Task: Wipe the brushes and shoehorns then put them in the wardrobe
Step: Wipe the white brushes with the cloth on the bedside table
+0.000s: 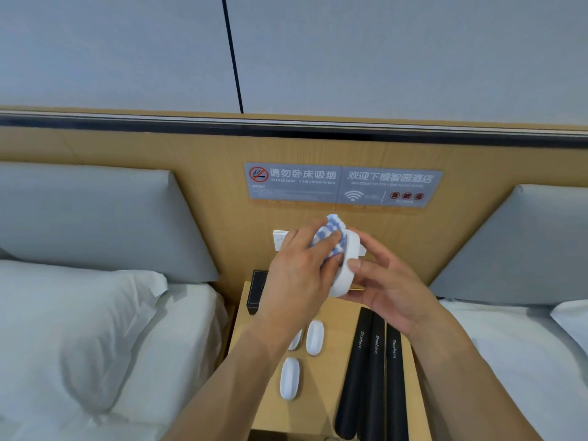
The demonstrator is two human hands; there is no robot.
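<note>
Just right of the frame's centre, the left hand presses a bunched blue-and-white checked cloth against a white oval plastic brush, which the right hand holds by fingertips curled at its edge. Wiping looks under way. Below, three more white oval brushes and three long black shoehorns lie on the pale wooden bedside table, seemingly unwiped; next, I'd guess, set this one down and take another.

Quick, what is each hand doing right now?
Left hand: grips the blue-and-white cloth, pressing it on the brush.
Right hand: holds the white brush by its edge.
</note>
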